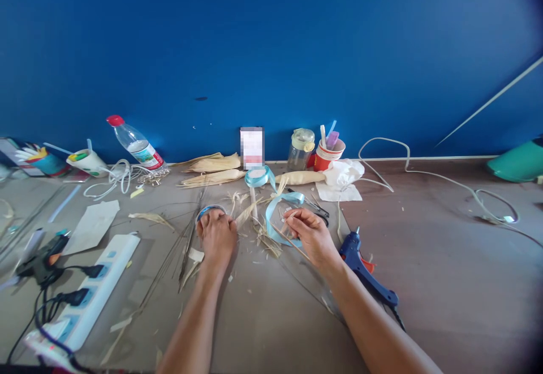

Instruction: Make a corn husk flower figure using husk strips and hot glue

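My left hand (217, 233) rests on the table with its fingers curled over a small blue tape roll (208, 210). My right hand (309, 232) is closed in a pinch on a thin wooden stick (291, 241), next to a loop of light blue ribbon (275, 207). The ribbon runs up to its spool (257, 177) just behind. Bits of dried husk (258, 232) lie scattered between both hands. Black scissors (317, 209) lie right behind my right hand.
A blue glue gun (360, 266) lies right of my right arm. A white power strip (91, 292) and a black glue gun (40, 258) sit at the left. Along the blue wall stand a water bottle (136, 145), a jar (301, 149), a red cup (328, 156) and husks (214, 163). White cable (424, 173) trails right.
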Demonstrator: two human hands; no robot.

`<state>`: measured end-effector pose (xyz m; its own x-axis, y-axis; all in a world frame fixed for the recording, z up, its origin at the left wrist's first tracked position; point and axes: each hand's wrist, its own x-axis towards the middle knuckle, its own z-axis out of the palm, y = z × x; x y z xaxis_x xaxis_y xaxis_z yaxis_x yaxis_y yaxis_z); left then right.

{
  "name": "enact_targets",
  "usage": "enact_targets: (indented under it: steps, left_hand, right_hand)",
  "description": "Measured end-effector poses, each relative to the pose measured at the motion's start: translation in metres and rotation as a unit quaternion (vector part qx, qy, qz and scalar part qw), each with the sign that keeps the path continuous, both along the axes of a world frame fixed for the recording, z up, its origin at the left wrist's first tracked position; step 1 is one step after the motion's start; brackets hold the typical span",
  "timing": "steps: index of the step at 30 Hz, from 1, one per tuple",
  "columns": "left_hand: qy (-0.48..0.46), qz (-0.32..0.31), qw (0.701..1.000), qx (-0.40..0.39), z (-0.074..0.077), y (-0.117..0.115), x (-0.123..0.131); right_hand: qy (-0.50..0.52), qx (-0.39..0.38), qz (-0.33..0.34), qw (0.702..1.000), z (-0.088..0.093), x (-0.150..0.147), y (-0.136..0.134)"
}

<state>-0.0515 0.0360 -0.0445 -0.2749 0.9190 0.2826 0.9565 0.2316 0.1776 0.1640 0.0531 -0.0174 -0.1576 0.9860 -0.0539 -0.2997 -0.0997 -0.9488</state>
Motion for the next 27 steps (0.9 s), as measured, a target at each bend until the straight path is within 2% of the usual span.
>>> enact_targets:
  steps: [6,11,15,27]
  left_hand:
    - [-0.017,0.004,1.000,0.008,0.000,0.000,0.001]
    - [-0.101,0.027,0.993,0.050,-0.003,0.003,-0.004]
    - [-0.146,0.016,0.987,0.062,-0.005,0.006,-0.010]
    - [-0.172,0.003,0.982,0.080,-0.002,0.006,-0.014]
  right_hand:
    - [0.002,-0.007,0.000,1.000,0.001,0.001,0.000]
    - [0.017,-0.014,-0.006,1.000,0.001,0.002,0.000]
    - [0.028,-0.014,-0.006,0.999,0.000,0.003,0.001]
    - [0.024,-0.024,-0.018,0.999,0.003,0.002,0.001]
